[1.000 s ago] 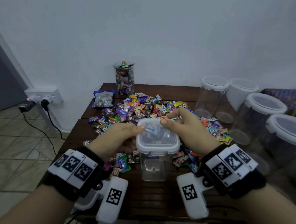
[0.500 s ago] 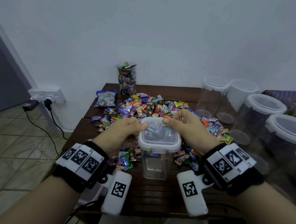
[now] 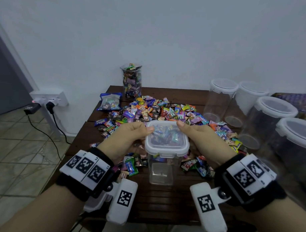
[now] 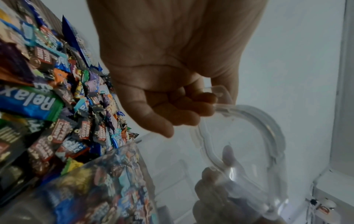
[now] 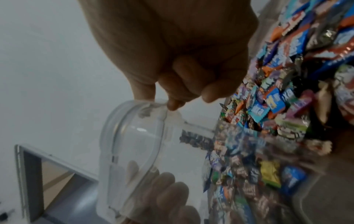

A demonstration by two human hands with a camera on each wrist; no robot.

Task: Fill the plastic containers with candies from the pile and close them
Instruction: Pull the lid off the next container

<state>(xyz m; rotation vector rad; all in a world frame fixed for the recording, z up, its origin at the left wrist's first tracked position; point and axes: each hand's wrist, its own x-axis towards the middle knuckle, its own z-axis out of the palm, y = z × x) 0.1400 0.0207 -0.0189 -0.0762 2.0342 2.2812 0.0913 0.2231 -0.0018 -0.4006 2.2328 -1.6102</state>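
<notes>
Head view: both the left hand (image 3: 129, 137) and right hand (image 3: 201, 138) have lifted the clear lid (image 3: 166, 139) a bit higher over the container (image 3: 161, 170) on the table (image 3: 163, 203), and in the wrist views fingers (image 4: 191, 106) stay pinched on its rim, so closing's next.

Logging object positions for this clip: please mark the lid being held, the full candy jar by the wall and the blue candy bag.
lid (image 3: 167, 137): head view, centre of its clear top panel.
full candy jar (image 3: 131, 82): head view, middle of its clear wall.
blue candy bag (image 3: 109, 101): head view, middle of its front face.
</notes>
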